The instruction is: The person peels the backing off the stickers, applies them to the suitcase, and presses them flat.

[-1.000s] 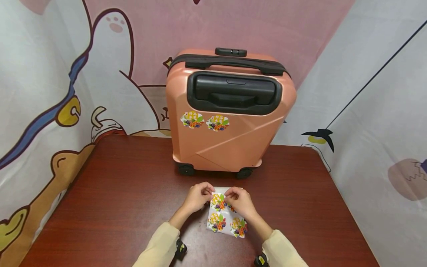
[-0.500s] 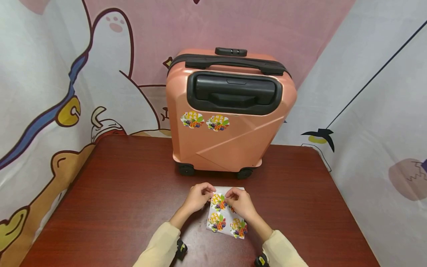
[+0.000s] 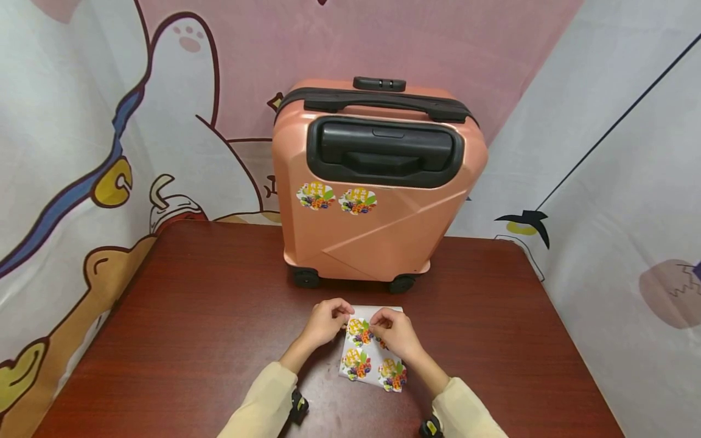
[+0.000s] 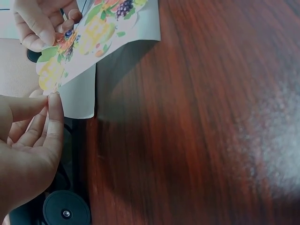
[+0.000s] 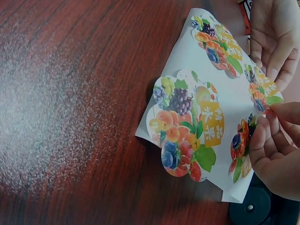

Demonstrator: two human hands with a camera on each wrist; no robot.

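Note:
A white sheet (image 3: 374, 371) with several fruit-printed stickers lies on the table between my hands. My left hand (image 3: 324, 322) pinches the left edge of the upper-left fruit sticker (image 3: 359, 332) between thumb and index finger. From the other side, my right hand (image 3: 395, 331) pinches that sticker's right edge, partly covering the sticker behind it. In the right wrist view the sheet (image 5: 187, 56) bends up off the tabletop, and my right hand (image 5: 276, 154) is close to my left hand (image 5: 276, 42). Whether the pinched sticker is fully free of the sheet, I cannot tell.
A pink suitcase (image 3: 372, 237) with black handles stands upright at the back of the brown table (image 3: 219, 340). Two fruit stickers, a left one (image 3: 316, 196) and a right one (image 3: 358, 201), are on its front. A cartoon-printed cloth (image 3: 235, 61) hangs behind and on both sides.
Both hands hold nearly the same place and pinch throughout. The sheet and the pinched sticker shift only very slightly; the suitcase stays put.

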